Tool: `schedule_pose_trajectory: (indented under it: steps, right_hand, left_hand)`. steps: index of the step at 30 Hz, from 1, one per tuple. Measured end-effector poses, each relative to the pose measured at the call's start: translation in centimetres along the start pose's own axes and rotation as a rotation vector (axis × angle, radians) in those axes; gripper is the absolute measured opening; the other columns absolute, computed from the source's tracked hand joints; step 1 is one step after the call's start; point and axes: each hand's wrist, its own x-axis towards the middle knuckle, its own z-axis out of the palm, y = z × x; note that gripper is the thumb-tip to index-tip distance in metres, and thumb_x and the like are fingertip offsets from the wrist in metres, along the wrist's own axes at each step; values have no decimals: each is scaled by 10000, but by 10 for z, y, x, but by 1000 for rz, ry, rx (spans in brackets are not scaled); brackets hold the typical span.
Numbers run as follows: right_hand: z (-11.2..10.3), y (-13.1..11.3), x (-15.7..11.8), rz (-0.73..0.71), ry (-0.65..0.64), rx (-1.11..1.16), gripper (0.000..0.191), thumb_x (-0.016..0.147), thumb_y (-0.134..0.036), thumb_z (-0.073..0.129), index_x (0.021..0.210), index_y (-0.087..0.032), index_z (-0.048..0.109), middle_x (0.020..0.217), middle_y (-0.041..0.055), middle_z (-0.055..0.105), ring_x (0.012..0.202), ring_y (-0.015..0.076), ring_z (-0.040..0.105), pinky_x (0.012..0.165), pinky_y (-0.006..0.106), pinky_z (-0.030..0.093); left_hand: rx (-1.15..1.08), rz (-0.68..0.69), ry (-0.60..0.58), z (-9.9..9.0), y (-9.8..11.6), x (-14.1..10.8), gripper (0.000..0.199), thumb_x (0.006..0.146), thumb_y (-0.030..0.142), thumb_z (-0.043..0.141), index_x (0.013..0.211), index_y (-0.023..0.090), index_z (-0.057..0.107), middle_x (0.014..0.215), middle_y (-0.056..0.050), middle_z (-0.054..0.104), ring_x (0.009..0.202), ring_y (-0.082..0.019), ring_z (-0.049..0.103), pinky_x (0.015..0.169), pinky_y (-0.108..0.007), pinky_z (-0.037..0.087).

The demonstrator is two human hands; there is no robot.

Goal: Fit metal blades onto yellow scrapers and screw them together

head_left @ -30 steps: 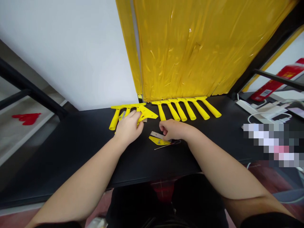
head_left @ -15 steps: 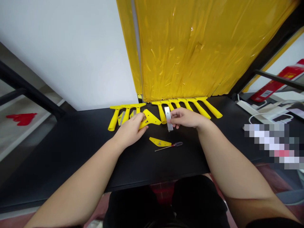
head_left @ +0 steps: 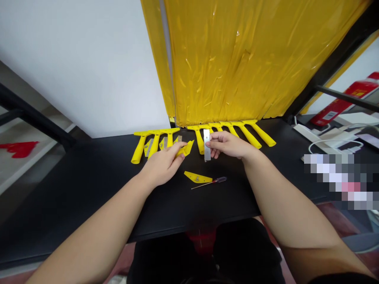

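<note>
My left hand is closed around a yellow T-shaped plastic scraper handle, whose flared head shows tilted beyond my fingers. Between the thumb and fingers of my right hand stands a flat silver metal blade, held upright and apart from the handle. On the black table below lies a yellow plate with a small screw on it. A screwdriver rests against the plate's lower right, its shaft pointing left.
Yellow handles stand in a left row and a right row along the table's back edge. Metal blades with yellow plates lie between the left ones. White power strips and cables and a red packet are at right.
My left hand has turned the handle, so its head now shows narrower and more edge-on. The blade in my right hand has turned its flat face more toward me.
</note>
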Motion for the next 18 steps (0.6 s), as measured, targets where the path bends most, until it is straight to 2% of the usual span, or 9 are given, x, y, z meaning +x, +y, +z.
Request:
schedule_pose_trajectory:
  steps: [3, 7, 13, 15, 18]
  right_hand:
    - [0, 3, 2, -32, 2, -5, 245, 964, -388, 733, 820, -221, 627, 721, 6, 743, 625, 131, 704, 627, 262, 620]
    - [-1, 6, 3, -59, 2, -17, 251, 941, -394, 752, 811, -213, 635, 716, 4, 727, 639, 131, 695, 635, 265, 617]
    - [1, 1, 2, -131, 67, -69, 353, 968, -485, 703, 746, -214, 654, 633, -17, 649, 592, 123, 637, 646, 280, 596]
    - [2, 0, 2, -164, 102, -59, 323, 957, -499, 703, 817, -208, 713, 727, 16, 723, 679, 145, 689, 722, 310, 615]
    - [3, 1, 5, -219, 171, -45, 226, 909, -433, 732, 934, -216, 787, 962, 56, 798, 873, 185, 741, 850, 362, 619]
  left_hand:
    - [13, 14, 18, 3, -4, 1, 490, 1118, 417, 350, 1564, 278, 498, 1498, -92, 671, 1238, -346, 714, 999, -536, 582]
    - [41, 77, 28, 6, -7, 2, 477, 1113, 409, 397, 1557, 310, 541, 1497, -63, 671, 1291, -308, 684, 1054, -499, 566]
    - [84, 117, 44, 7, -8, 2, 442, 1106, 386, 453, 1524, 367, 596, 1262, -56, 728, 1073, -248, 716, 851, -380, 586]
    - [88, 129, 61, 7, -8, 2, 427, 1099, 379, 484, 1504, 368, 617, 1247, -56, 721, 1062, -239, 710, 843, -365, 579]
    - [104, 136, 74, 8, -10, 2, 407, 1086, 355, 523, 1473, 352, 648, 1218, -57, 714, 1026, -229, 708, 840, -357, 574]
